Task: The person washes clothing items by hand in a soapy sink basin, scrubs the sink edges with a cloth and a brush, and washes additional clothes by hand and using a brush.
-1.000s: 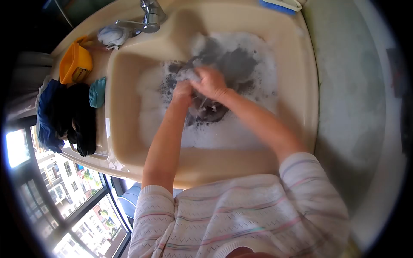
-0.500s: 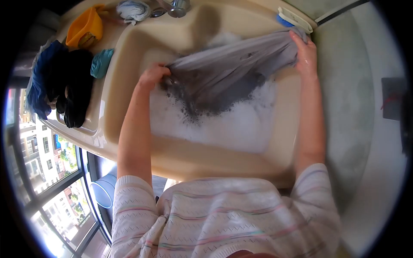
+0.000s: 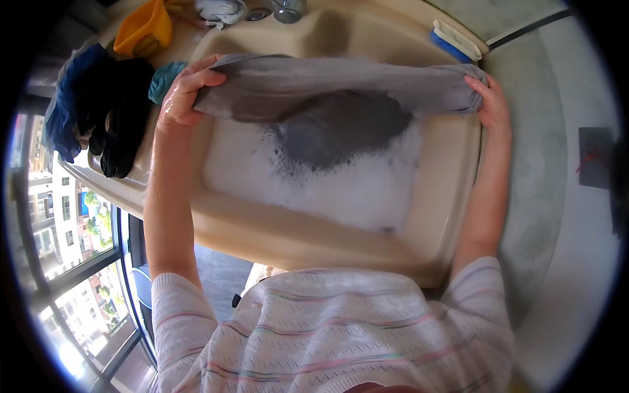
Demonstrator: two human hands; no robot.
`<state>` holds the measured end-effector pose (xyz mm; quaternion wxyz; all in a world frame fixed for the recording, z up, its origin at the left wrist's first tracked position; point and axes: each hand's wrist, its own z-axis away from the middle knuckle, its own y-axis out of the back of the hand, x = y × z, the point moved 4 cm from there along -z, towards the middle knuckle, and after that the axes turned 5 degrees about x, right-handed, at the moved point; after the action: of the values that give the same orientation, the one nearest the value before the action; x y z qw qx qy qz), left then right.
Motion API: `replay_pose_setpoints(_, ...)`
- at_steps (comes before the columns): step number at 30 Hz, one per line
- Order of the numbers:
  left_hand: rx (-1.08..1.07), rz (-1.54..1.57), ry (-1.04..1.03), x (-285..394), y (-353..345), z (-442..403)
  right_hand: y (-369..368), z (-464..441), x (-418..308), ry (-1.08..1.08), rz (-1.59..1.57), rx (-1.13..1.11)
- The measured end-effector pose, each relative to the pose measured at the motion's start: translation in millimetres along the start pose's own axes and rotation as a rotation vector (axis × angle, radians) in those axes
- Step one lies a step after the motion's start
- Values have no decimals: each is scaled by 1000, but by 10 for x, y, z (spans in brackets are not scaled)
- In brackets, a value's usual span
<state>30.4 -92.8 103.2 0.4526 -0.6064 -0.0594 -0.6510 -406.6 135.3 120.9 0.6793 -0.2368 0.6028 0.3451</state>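
Note:
A wet grey cloth garment (image 3: 327,78) is stretched sideways above the sink, its exact kind not clear. My left hand (image 3: 190,92) is closed on its left end, over the sink's left rim. At the other end my right hand (image 3: 490,101) grips a bunched part, near the right wall. Below the garment, the beige sink (image 3: 295,239) holds soapy water (image 3: 341,196) with white foam. A dark patch without foam shows in the middle, under the cloth.
On the left ledge lie dark clothes (image 3: 121,118), a blue garment (image 3: 72,98) and a teal cloth (image 3: 164,80). Behind them stands a yellow scoop (image 3: 145,29). A white cloth (image 3: 221,10) lies by the faucet (image 3: 286,10). A blue-bristled brush (image 3: 457,40) rests at the back right corner.
My left hand has moved left and up, and my right hand slightly right and down. The garment, which sagged toward the water, is now pulled wide and lifted above it.

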Motion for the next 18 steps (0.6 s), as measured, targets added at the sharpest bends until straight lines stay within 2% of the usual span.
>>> replay_pose_setpoints(3, 163, -8, 109, -188, 156, -90, -180, -115, 161, 0, 174, -39)
replay_pose_setpoints(6, 384, -244, 74, -605, 449, -361, -266, -418, 602, -1, 766, -49)
replay_pose_setpoints(7, 445, -306, 52, -754, 538, -414, -346, -416, 699, -16, 977, -136)
replay_pose_setpoints(9, 519, -494, 204, -1010, 613, -437, -588, -349, 879, -46, 1397, -320)
replay_pose_setpoints(10, 554, -590, 282, -1142, 664, -454, -728, -333, 896, 67, 1400, -342)
replay_pose_setpoints(12, 560, -477, 292, -1637, 864, -615, -1017, -244, 946, 281, 1393, -379)
replay_pose_setpoints(14, 530, -369, 340, -1892, 803, -676, -1447, -131, 1051, 505, 1220, -330)
replay_pose_setpoints(15, 499, -318, 383, -1990, 621, -671, -1626, -120, 1201, 517, 1207, -374)
replay_pose_setpoints(17, 444, -215, 405, -2041, 326, -662, -1750, -33, 1442, 510, 1317, -296)
replay_pose_setpoints(18, 419, -160, 388, -1963, 167, -642, -1710, -53, 1546, 339, 1353, -367)
